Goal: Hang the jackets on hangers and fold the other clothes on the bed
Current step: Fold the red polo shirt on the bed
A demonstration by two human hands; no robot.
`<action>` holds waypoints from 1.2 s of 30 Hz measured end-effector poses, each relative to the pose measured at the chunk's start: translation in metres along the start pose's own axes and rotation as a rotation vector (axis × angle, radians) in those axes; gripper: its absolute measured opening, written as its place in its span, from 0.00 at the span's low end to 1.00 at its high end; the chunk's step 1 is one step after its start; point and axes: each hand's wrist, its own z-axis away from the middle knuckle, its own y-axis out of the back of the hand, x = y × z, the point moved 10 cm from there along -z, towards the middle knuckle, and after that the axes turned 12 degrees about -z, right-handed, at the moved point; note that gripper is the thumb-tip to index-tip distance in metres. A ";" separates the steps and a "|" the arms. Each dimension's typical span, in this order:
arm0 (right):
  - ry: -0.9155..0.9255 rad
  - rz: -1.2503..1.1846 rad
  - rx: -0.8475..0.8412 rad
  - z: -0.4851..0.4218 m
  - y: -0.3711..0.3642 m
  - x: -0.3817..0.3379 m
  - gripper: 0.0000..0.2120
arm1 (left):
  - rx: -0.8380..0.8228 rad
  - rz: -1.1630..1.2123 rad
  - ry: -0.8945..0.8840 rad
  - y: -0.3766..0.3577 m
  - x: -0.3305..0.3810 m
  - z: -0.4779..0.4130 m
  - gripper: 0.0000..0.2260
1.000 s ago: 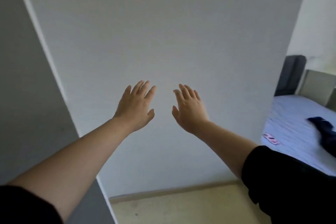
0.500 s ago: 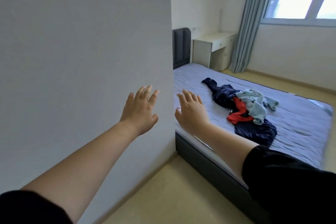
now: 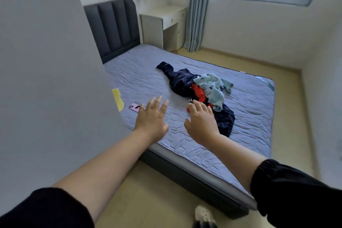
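Note:
A heap of clothes lies in the middle of the bed (image 3: 249,135): a dark navy garment (image 3: 180,81), a red one (image 3: 199,93) and a light blue one (image 3: 212,88) on top. Both my arms reach out in front of me above the bed's near edge. My left hand (image 3: 151,119) has straight, spread fingers and holds nothing. My right hand (image 3: 201,122) is likewise spread and empty, just in front of the heap's near end. No hangers are in view.
A pink phone (image 3: 134,107) and a yellow item (image 3: 118,98) lie on the mattress near the grey panel (image 3: 46,79) at left. A dark headboard (image 3: 114,26), white desk (image 3: 162,22), curtain (image 3: 196,11) and window stand behind. My shoe (image 3: 204,215) is on the floor.
My view has swung right from the grey panel to the whole bed. Both hands stay outstretched and open, now over the mattress near the clothes.

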 end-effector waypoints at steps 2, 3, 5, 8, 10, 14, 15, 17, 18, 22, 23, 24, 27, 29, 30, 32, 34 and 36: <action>-0.038 -0.004 -0.037 -0.029 -0.019 0.041 0.24 | -0.048 0.034 0.007 -0.030 0.025 -0.038 0.34; -0.054 -0.005 -0.065 -0.045 -0.031 0.061 0.24 | -0.076 0.050 0.018 -0.047 0.036 -0.058 0.34; -0.072 -0.004 -0.129 -0.080 -0.056 0.103 0.25 | -0.123 0.062 0.046 -0.079 0.055 -0.098 0.34; -0.078 -0.004 -0.216 -0.132 -0.093 0.156 0.24 | -0.202 0.122 0.141 -0.124 0.067 -0.151 0.31; -0.074 -0.001 -0.260 -0.161 -0.118 0.181 0.23 | -0.247 0.185 0.210 -0.152 0.071 -0.180 0.30; -0.060 -0.010 -0.340 -0.203 -0.176 0.208 0.23 | -0.337 0.263 0.259 -0.206 0.082 -0.215 0.28; -0.055 -0.012 -0.352 -0.212 -0.192 0.211 0.23 | -0.359 0.271 0.271 -0.221 0.081 -0.219 0.29; -0.064 -0.015 -0.392 -0.224 -0.230 0.215 0.23 | -0.406 0.305 0.313 -0.255 0.074 -0.222 0.29; -0.065 -0.014 -0.412 -0.230 -0.249 0.216 0.23 | -0.423 0.321 0.340 -0.273 0.068 -0.223 0.29; -0.105 -0.043 -0.419 -0.263 -0.322 0.226 0.22 | -0.434 0.356 0.368 -0.344 0.044 -0.251 0.29; -0.115 -0.046 -0.412 -0.273 -0.339 0.231 0.22 | -0.425 0.359 0.361 -0.361 0.039 -0.264 0.28; -0.131 -0.047 -0.416 -0.280 -0.357 0.238 0.22 | -0.425 0.376 0.355 -0.380 0.038 -0.274 0.28; -0.170 -0.054 -0.430 -0.296 -0.408 0.263 0.22 | -0.456 0.405 0.358 -0.435 0.047 -0.294 0.28; -0.158 -0.050 -0.423 -0.308 -0.435 0.280 0.23 | -0.477 0.433 0.373 -0.469 0.055 -0.302 0.28; -0.162 -0.056 -0.421 -0.313 -0.448 0.290 0.23 | -0.489 0.440 0.375 -0.484 0.059 -0.305 0.29; -0.205 -0.104 -0.406 -0.320 -0.470 0.313 0.26 | -0.500 0.427 0.376 -0.513 0.065 -0.310 0.28; -0.269 -0.168 -0.375 -0.324 -0.489 0.341 0.30 | -0.492 0.435 0.386 -0.540 0.072 -0.318 0.28; -0.304 -0.173 -0.358 -0.335 -0.507 0.374 0.32 | -0.463 0.429 0.377 -0.561 0.080 -0.336 0.28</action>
